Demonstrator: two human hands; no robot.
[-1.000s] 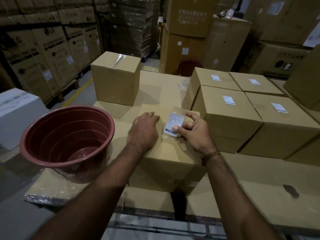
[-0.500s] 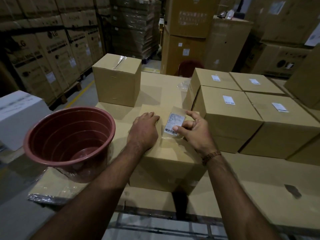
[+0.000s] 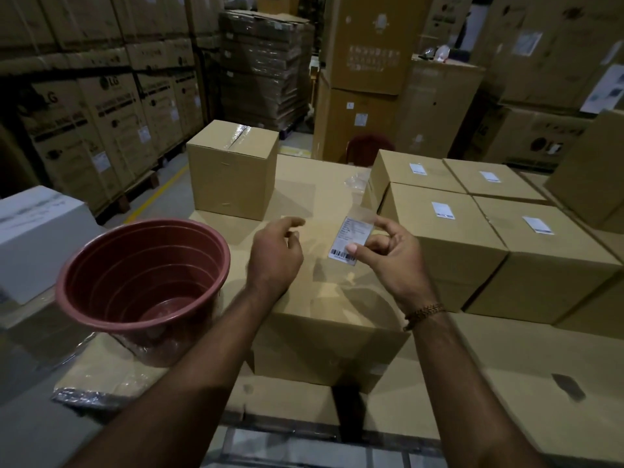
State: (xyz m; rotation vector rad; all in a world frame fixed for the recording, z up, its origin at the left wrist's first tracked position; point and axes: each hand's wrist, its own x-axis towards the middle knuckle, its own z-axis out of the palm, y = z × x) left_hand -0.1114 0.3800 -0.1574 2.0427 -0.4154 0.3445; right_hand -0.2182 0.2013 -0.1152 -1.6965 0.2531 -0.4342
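Barcode label (image 3: 351, 239): the right hand (image 3: 393, 261) is pinching it between thumb and fingers (image 3: 388, 227) just above the near carton (image 3: 331, 319), while the left hand (image 3: 275, 255) is hovering beside it, fingers loosely curled and holding nothing, with the red tub (image 3: 101, 292) sitting to the left.

Centre: white rectangular paper label (image 3: 351, 239), grey print, black barcode along its lower edge; beneath it, plain tan cardboard box (image 3: 324, 298). 9 o'clock: reddish-brown round plastic tub (image 3: 141, 275), concentric ridges inside; white cardboard carton (image 3: 37, 238). 3 o'clock: tan cardboard cartons (image 3: 449, 238) bearing white stickers. 10 o'clock: brown stacked cartons (image 3: 101, 130), black lettering.
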